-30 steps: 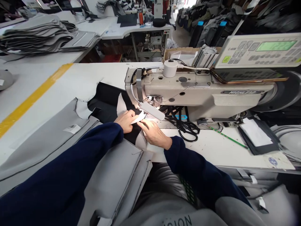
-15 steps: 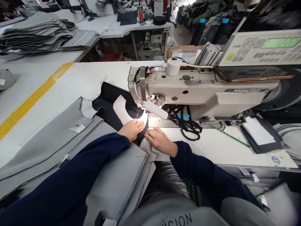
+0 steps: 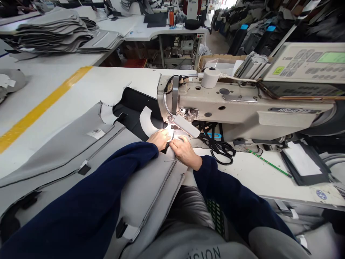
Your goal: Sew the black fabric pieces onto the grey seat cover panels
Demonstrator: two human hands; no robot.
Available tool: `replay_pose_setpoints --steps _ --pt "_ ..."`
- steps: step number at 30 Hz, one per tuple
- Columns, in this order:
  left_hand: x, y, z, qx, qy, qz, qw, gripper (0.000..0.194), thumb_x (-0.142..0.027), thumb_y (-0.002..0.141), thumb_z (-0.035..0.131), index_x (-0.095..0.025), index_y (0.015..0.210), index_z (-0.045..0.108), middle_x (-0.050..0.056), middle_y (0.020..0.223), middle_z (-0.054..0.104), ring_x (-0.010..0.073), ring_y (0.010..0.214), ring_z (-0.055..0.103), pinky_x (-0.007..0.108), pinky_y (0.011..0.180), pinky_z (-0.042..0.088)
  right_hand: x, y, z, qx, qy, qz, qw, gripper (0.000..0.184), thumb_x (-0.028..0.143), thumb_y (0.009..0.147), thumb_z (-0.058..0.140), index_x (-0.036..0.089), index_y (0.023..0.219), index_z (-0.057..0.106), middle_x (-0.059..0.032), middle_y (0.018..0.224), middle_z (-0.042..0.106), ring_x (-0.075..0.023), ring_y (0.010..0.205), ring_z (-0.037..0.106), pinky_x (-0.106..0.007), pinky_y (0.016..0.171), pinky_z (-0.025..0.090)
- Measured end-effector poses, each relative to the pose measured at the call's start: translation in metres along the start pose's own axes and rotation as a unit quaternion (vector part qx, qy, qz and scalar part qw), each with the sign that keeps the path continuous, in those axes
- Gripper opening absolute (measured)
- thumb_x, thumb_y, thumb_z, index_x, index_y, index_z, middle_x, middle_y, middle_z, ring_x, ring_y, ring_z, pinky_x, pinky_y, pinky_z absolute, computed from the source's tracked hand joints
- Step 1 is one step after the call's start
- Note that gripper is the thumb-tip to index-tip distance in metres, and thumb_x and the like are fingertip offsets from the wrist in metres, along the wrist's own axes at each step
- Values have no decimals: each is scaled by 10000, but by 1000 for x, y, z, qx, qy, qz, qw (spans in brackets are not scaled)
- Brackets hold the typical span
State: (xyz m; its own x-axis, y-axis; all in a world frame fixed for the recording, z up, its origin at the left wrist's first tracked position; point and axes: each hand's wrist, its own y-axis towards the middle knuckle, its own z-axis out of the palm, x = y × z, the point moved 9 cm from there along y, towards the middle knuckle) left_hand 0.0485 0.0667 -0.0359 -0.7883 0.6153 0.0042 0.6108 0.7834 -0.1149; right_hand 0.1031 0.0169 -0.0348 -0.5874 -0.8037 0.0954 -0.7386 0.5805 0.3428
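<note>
White worktable (image 3: 78,93), yellow tape strip (image 3: 45,108) at left, sewing machine (image 3: 242,108) standing on it. Pale curved piece (image 3: 146,120): lying on black fabric (image 3: 128,120), one end at machine. Your left hand (image 3: 159,139): fingers close together upon piece. Your right hand (image 3: 185,151): fingertips bunched at fabric edge; cannot tell whether either clamps. Black scissors (image 3: 215,144) at right; grey panels (image 3: 147,187) before you

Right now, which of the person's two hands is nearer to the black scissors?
Right. The right hand is to the left of the black scissors, apart from them; the left hand is farther left, beyond the right hand.
</note>
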Motion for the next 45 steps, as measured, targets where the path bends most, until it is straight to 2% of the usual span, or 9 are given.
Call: replay_pose_setpoints --steps 20,23,25,29,32,36,39,42,45 --pt "26 25 -16 -52 -113 -26 992 263 -216 884 460 -177 890 720 60 897 663 168 869 602 269 806 479 -28 3 20 94 -28 70 993 361 111 956 361 53 1281 507 -216 1319 533 -301 1258 484 -530 1030 376" --pt "22 -20 -24 -62 -163 -31 984 326 -287 931 390 -200 981 700 49 1041 663 160 945 607 264 861 477 -29 6 19 101 -11 80 992 371 117 958 355 66 1298 493 -210 1344 512 -295 1288 453 -534 1028 384" --pt "16 -74 -23 -99 -156 -47 982 401 -336 956 331 -207 1237 587 77 1306 550 192 1154 533 321 991 430 -29 5 17 101 -1 85 991 382 119 954 358 64 1313 476 -213 1359 496 -293 1300 438 -528 1034 378" --pt "19 -173 20 -93 -69 -79 990 545 -316 953 297 -229 1487 234 92 1496 343 240 1344 364 476 1136 245 -25 2 14 98 9 79 992 395 118 934 382 41 1313 463 -235 1355 487 -294 1286 435 -513 1048 354" --pt "51 -198 45 -107 -16 -64 992 553 -319 940 305 -226 1483 256 80 1481 371 255 1359 344 493 1146 194 -18 3 8 87 11 65 994 418 148 917 415 52 1323 447 -227 1317 502 -307 1266 425 -504 1047 339" --pt "112 -180 45 -108 18 -34 993 477 -321 946 286 -231 1388 441 60 1400 489 248 1270 460 474 1100 275 -8 5 -3 81 -28 40 996 483 80 863 419 79 1346 416 -230 1235 510 -322 1219 437 -483 1003 359" --pt "131 -146 13 -123 22 -58 990 444 -354 957 276 -210 1251 576 81 1261 604 247 1107 574 426 954 426 -1 7 -6 87 -59 19 994 380 62 886 366 62 1243 496 -225 1143 543 -305 1150 481 -446 957 394" --pt "88 -96 -27 -166 32 -12 985 393 -341 951 333 -182 1181 608 105 1231 601 244 1076 566 389 908 447 1 10 -6 77 -87 9 993 337 70 921 317 28 1180 527 -232 1114 568 -285 1097 515 -437 955 401" --pt "21 -41 -36 -118 48 88 988 348 -209 912 408 -201 1224 562 82 1317 534 233 1155 499 346 881 436 1 12 -2 67 -105 5 992 332 77 934 313 -13 1168 532 -254 1108 587 -283 1070 540 -446 968 400"
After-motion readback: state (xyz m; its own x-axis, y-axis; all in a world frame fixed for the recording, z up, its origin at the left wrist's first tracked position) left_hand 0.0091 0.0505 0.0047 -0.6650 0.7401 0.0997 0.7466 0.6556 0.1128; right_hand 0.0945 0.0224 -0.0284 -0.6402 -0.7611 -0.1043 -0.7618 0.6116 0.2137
